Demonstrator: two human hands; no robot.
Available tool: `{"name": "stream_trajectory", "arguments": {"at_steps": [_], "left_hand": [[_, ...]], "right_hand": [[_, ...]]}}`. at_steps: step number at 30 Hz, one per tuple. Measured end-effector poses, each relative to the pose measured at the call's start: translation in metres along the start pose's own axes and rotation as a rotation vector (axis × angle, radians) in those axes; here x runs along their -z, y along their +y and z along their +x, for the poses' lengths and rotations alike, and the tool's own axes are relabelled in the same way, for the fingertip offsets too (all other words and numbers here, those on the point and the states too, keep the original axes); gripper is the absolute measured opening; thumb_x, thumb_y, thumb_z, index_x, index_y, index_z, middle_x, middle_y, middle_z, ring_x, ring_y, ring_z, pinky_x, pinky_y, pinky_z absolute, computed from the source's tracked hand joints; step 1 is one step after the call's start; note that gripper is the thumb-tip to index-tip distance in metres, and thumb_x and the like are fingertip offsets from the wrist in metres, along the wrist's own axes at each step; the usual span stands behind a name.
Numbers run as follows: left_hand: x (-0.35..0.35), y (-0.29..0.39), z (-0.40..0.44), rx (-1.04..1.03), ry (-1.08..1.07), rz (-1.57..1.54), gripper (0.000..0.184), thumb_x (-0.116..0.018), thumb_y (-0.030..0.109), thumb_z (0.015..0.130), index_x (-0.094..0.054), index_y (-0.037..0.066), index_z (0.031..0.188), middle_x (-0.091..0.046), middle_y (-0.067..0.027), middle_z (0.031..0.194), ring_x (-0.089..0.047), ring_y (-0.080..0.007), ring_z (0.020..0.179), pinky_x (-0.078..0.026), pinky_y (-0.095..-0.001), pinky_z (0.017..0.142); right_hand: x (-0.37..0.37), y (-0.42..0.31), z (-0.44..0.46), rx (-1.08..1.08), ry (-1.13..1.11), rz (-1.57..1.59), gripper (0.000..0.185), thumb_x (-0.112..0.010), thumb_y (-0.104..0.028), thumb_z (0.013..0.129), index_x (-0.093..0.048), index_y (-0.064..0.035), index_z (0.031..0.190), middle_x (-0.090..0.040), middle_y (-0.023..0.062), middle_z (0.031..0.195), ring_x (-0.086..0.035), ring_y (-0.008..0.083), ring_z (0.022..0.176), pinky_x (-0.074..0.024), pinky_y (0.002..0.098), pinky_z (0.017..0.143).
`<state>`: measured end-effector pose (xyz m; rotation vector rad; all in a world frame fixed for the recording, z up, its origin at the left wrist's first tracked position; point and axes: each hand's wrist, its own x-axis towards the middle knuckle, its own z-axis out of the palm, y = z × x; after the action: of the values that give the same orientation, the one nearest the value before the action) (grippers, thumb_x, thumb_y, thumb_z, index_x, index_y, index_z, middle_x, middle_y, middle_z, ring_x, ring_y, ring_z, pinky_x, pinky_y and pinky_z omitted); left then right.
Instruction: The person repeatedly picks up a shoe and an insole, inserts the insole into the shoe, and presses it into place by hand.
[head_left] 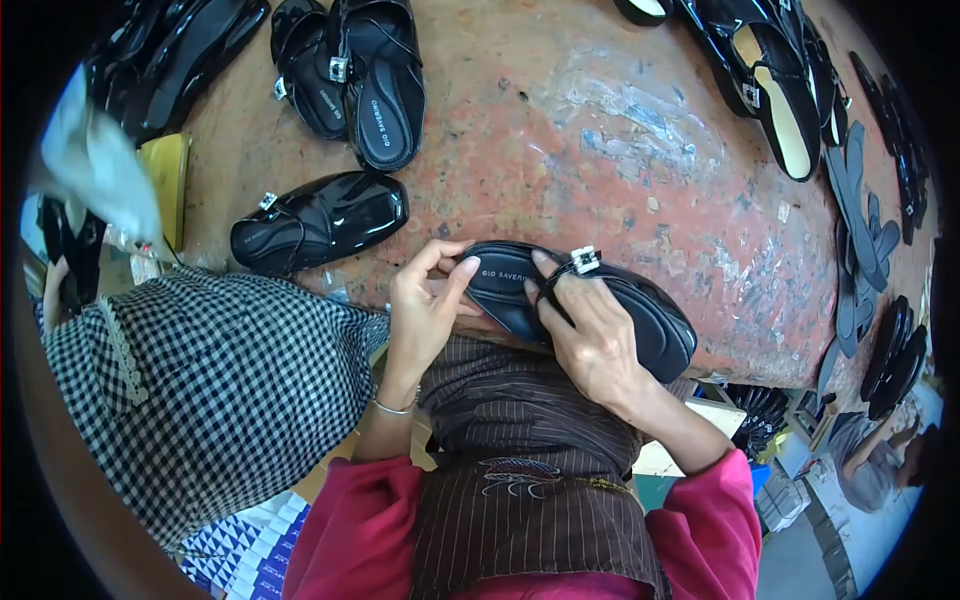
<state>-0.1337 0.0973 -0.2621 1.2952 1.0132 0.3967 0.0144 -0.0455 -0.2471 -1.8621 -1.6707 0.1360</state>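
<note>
The held shoe (650,325) is at the near edge of the worn red desk (480,140), tilted, heel to the left and toe to the right, its lettered insole showing. At its heel, the left hand (430,300) pinches the rim between thumb and fingers. Over its middle, the right hand (593,335) is bent, fingertips on the insole beside the strap and the sparkling buckle (585,260).

Left of the held shoe, a lone shoe (320,222) lies on the desk, its buckle facing away from the wearer. Beyond that, farther up and left of the held shoe, a buckled pair (385,110) lies side by side, touching. Up and right of the held shoe are shoes with pale insoles (790,125); well to its right, loose grey insoles (855,230) overlap in a pile. Checked cloth (230,390) bulges below and left of it. Far to its right, past the desk, is another person (885,460).
</note>
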Motion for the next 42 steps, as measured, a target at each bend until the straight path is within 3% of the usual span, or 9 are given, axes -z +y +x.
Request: {"name": "stream_trajectory", "arguments": {"at_steps": [7, 18, 23, 27, 30, 34, 36, 39, 42], "left_hand": [[0.002, -0.006, 0.005, -0.096, -0.017, 0.170, 0.010, -0.061, 0.003, 0.100, -0.063, -0.004, 0.106, -0.063, -0.0037, 0.079, -0.065, -0.0086, 0.060, -0.056, -0.0217, 0.045], [-0.004, 0.005, 0.008, 0.024, 0.045, 0.164, 0.013, -0.062, 0.009, 0.100, -0.060, -0.001, 0.093, -0.065, -0.0066, 0.073, -0.061, -0.0144, 0.043, -0.050, -0.0244, 0.034], [-0.016, 0.001, -0.026, 0.031, 0.018, 0.145, 0.012, -0.054, 0.010, 0.104, -0.052, 0.000, 0.099, -0.062, -0.0083, 0.072, -0.063, -0.0181, 0.044, -0.053, -0.0267, 0.036], [-0.046, -0.009, -0.069, -0.013, -0.153, 0.390, 0.013, -0.058, 0.010, 0.102, -0.053, -0.001, 0.096, -0.067, -0.0125, 0.071, -0.067, -0.0171, 0.053, -0.054, -0.0279, 0.045], [-0.073, 0.003, -0.089, -0.384, -0.322, 0.896, 0.021, -0.071, 0.012, 0.091, -0.060, 0.005, 0.076, -0.067, -0.0098, 0.066, -0.062, -0.0198, 0.048, -0.046, -0.0348, 0.048], [-0.096, 0.021, -0.119, -0.862, -0.418, 0.876, 0.023, -0.078, 0.024, 0.083, -0.072, 0.004, 0.095, -0.071, -0.0080, 0.088, -0.070, -0.0240, 0.084, -0.054, -0.0346, 0.066], [-0.108, 0.015, -0.120, -0.851, -0.488, 0.963, 0.051, -0.076, 0.025, 0.081, -0.066, -0.004, 0.121, -0.061, -0.0211, 0.123, -0.054, -0.0374, 0.125, -0.043, -0.0520, 0.108], [-0.121, -0.018, -0.106, -0.701, -0.569, 1.150, 0.057, -0.066, 0.023, 0.084, -0.058, -0.006, 0.133, -0.054, -0.0263, 0.136, -0.035, -0.0435, 0.143, -0.015, -0.0721, 0.115], [-0.120, -0.033, -0.107, -0.781, -0.464, 1.158, 0.056, -0.065, 0.022, 0.086, -0.057, -0.007, 0.134, -0.054, -0.0255, 0.138, -0.036, -0.0420, 0.143, -0.014, -0.0764, 0.113]], "right_hand": [[0.011, 0.014, 0.020, 0.053, -0.674, 0.187, 0.057, -0.055, -0.006, 0.083, -0.056, 0.0005, 0.140, -0.053, 0.0142, 0.149, -0.063, 0.0189, 0.123, -0.0561, 0.0306, 0.088], [0.029, -0.017, -0.016, -0.075, -0.282, -0.241, 0.040, -0.058, -0.010, 0.083, -0.071, 0.0016, 0.119, -0.066, 0.0186, 0.131, -0.061, 0.0323, 0.124, -0.0386, 0.0420, 0.116], [0.058, 0.013, -0.021, -0.088, -0.262, 0.006, 0.036, -0.065, -0.004, 0.067, -0.076, 0.0014, 0.101, -0.070, 0.0149, 0.121, -0.057, 0.0325, 0.128, -0.0332, 0.0510, 0.119], [0.069, 0.055, -0.005, -0.509, 0.368, -0.582, 0.037, -0.072, -0.011, 0.083, -0.067, -0.0027, 0.119, -0.060, 0.0198, 0.135, -0.058, 0.0395, 0.121, -0.0387, 0.0575, 0.106], [0.088, 0.071, 0.018, -0.698, 0.299, 0.015, 0.034, -0.073, -0.013, 0.083, -0.065, -0.0002, 0.114, -0.060, 0.0239, 0.130, -0.060, 0.0418, 0.117, -0.0449, 0.0490, 0.102], [0.117, 0.031, 0.002, -0.539, 0.019, 0.262, 0.027, -0.071, -0.005, 0.077, -0.062, 0.0020, 0.102, -0.063, 0.0281, 0.120, -0.063, 0.0428, 0.110, -0.0476, 0.0462, 0.104], [0.106, 0.004, -0.032, -0.289, 0.021, -0.083, 0.024, -0.066, 0.000, 0.074, -0.060, 0.0008, 0.097, -0.065, 0.0262, 0.119, -0.064, 0.0412, 0.114, -0.0425, 0.0529, 0.110], [0.070, -0.014, -0.066, -0.363, -0.054, -0.097, 0.038, -0.059, 0.001, 0.079, -0.059, 0.0058, 0.116, -0.064, 0.0226, 0.129, -0.058, 0.0376, 0.129, -0.0302, 0.0581, 0.119], [0.045, -0.002, -0.061, -0.373, 0.020, -0.183, 0.041, -0.058, -0.002, 0.082, -0.058, 0.0062, 0.122, -0.065, 0.0222, 0.127, -0.059, 0.0364, 0.128, -0.0290, 0.0570, 0.120]]}}
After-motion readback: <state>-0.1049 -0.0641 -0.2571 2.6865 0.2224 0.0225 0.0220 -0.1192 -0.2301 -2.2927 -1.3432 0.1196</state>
